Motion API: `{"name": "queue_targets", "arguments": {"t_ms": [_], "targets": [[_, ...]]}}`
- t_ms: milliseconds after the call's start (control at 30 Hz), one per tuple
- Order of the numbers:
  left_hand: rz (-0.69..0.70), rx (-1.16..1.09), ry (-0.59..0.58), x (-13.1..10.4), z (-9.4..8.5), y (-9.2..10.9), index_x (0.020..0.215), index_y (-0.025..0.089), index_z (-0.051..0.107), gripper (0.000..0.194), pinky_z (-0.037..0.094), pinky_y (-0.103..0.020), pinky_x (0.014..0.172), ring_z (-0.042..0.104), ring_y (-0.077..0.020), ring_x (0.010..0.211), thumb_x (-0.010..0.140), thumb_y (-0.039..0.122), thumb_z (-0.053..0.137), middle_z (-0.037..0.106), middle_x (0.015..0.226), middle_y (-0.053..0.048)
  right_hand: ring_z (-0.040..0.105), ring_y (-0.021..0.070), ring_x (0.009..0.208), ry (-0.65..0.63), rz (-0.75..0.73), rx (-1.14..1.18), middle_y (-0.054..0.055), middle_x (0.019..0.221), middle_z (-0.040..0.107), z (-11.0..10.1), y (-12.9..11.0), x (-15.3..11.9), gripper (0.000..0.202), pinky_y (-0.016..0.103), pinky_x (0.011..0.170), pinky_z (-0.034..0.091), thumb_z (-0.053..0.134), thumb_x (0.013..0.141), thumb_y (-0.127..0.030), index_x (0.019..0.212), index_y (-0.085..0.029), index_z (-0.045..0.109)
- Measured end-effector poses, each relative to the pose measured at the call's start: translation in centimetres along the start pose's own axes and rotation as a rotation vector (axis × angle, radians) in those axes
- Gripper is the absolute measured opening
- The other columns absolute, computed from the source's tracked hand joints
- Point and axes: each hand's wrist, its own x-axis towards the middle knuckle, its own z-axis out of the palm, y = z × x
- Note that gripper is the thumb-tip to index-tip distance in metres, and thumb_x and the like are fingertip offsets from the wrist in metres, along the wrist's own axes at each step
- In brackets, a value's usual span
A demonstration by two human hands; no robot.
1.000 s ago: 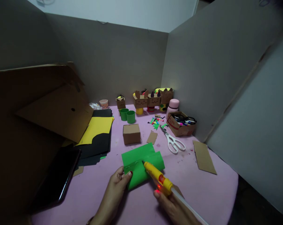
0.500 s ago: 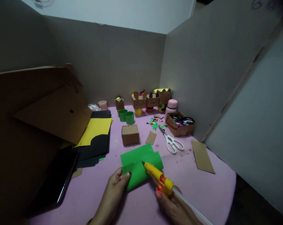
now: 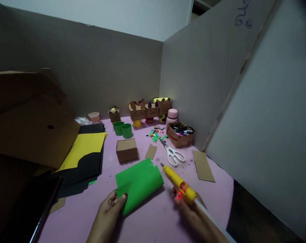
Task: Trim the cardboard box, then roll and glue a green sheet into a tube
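A folded sheet of green paper [image 3: 140, 185] is pinched at its left edge by my left hand [image 3: 107, 212], thumb on top. My right hand [image 3: 190, 212] is wrapped round a yellow glue gun [image 3: 179, 182] with a red light glowing on it and a pale glue stick out of its back. The gun's nozzle points up and left, a little to the right of the green paper and apart from it. Behind the paper stands a small brown cardboard box [image 3: 127, 151]. A small cardboard piece [image 3: 151, 152] lies beside that box.
White-handled scissors [image 3: 173, 156], paper scraps [image 3: 156, 134] and a box of pens [image 3: 180, 136] lie to the right. Two green paper rings [image 3: 127, 131] and cardboard animal figures [image 3: 138, 113] stand behind. Black and yellow sheets [image 3: 84, 148] and a dark phone-like device [image 3: 28, 206] are at left.
The glue gun has moved away from the green paper to the right. The view has turned right, so things appear farther left. My left hand still holds the paper.
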Motion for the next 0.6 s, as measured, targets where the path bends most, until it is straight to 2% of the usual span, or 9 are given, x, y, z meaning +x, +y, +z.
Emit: {"name": "queue_targets", "arguments": {"t_ms": [100,167,267,367,533,600], "targets": [[-0.026,-0.011,0.0,0.3,-0.2,-0.2,0.086,0.02,0.069,0.039,0.051,-0.03,0.071,0.069,-0.0255,0.079,0.058,0.045,0.08,0.078,0.082,-0.003,0.063,0.0241,0.071,0.072,0.026,-0.343,0.006,0.081,0.065,-4.6,1.9,1.4,0.031,0.031,0.062,0.048,0.05,0.084,-0.05,0.092,-0.02,0.055],[-0.037,-0.009,-0.006,0.4,-0.2,-0.4,0.087,0.02,0.068,0.04,0.051,-0.029,0.07,0.069,-0.0246,0.078,0.058,0.046,0.08,0.078,0.081,-0.002,0.064,0.0263,0.077,0.094,0.05,-0.635,0.008,0.093,0.065,-7.5,3.5,2.0,0.026,0.033,0.063,0.046,0.046,0.088,-0.044,0.096,-0.021,0.052],[-0.038,0.001,-0.007,0.7,-0.3,-0.5,0.088,0.02,0.068,0.041,0.051,-0.028,0.07,0.068,-0.0235,0.076,0.059,0.047,0.079,0.078,0.08,-0.002,0.064,0.0259,0.08,0.086,0.103,-0.947,0.011,0.103,0.061,-10.4,5.5,2.3,0.018,0.032,0.058,0.043,0.039,0.09,-0.026,0.102,-0.02,0.051],[-0.03,0.011,-0.001,0.8,-0.4,-0.5,0.084,0.02,0.068,0.043,0.051,-0.027,0.069,0.067,-0.0224,0.073,0.056,0.049,0.081,0.077,0.078,-0.001,0.062,0.0255,0.09,0.011,0.083,-1.06,0.012,0.105,0.06,-11.4,6.7,2.4,0.021,0.03,0.061,0.044,0.043,0.087,-0.018,0.105,-0.019,0.051],[0.011,0.066,0.005,0.6,-0.6,-0.6,0.082,0.021,0.067,0.037,0.051,-0.025,0.064,0.065,-0.0204,0.067,0.059,0.049,0.079,0.072,0.063,0.003,0.059,0.0278,0.099,-0.053,0.025,-1.077,0.015,0.109,0.058,-12.2,7.6,3.6,0.025,0.035,0.074,0.048,0.047,0.086,-0.019,0.11,-0.017,0.053],[-0.001,0.056,0.009,0.4,-0.5,-0.6,0.084,0.022,0.068,0.038,0.051,-0.026,0.066,0.066,-0.0213,0.069,0.06,0.049,0.079,0.073,0.067,0.002,0.059,0.0295,0.099,-0.063,0.014,-1.067,0.017,0.109,0.059,-12.9,8.0,4.2,0.029,0.038,0.078,0.048,0.047,0.086,-0.019,0.113,-0.013,0.053]]}}
